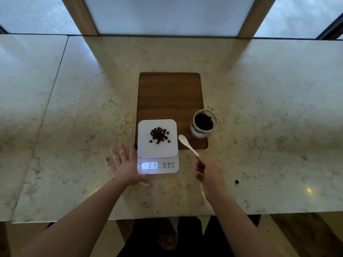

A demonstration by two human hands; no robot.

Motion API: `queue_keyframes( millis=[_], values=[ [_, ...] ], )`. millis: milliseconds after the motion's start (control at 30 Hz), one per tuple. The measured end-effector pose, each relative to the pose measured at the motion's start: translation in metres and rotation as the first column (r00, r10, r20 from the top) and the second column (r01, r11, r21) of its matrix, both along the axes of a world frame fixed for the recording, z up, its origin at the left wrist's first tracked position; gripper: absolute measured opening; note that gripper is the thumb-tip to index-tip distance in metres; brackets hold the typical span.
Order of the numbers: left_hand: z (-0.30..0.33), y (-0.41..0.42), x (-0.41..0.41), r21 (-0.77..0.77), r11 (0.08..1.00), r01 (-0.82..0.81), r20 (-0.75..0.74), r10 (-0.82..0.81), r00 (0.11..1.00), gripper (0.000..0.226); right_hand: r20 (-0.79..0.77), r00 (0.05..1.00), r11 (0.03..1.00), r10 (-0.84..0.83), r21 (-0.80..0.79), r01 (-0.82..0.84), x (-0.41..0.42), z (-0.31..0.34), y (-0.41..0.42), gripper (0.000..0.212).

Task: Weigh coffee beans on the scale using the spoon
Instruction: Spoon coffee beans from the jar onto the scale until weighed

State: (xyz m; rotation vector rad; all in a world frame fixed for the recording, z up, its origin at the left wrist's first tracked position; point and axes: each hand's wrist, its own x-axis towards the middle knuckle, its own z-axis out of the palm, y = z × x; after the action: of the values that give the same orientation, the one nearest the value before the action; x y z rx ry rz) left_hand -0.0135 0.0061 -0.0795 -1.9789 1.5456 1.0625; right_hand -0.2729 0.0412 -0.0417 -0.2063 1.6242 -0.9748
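Marble-patterned pale countertop (74,108) fills my view. Nearest, my left hand (126,167) lies flat with fingers spread, just left of the white digital scale (158,165). My right hand (209,173) pinches the handle of a small white plastic spoon (187,144), its empty bowl hovering right of the scale. A loose pile of dark coffee beans (159,135) sits on the platform; the display reads 019. Farther right, a clear glass jar (203,124) holds more beans on a brown wooden board (169,93). Weighing looks under way; more scoops may follow.
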Motion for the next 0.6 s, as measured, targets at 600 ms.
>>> queue_keyframes(
  millis=[600],
  values=[
    [-0.002,0.002,0.001,-0.038,0.999,0.016,-0.042,-0.017,0.999,0.165,-0.354,0.933,0.994,-0.059,0.065,0.087,-0.088,-0.024,0.000,0.016]
  ],
)
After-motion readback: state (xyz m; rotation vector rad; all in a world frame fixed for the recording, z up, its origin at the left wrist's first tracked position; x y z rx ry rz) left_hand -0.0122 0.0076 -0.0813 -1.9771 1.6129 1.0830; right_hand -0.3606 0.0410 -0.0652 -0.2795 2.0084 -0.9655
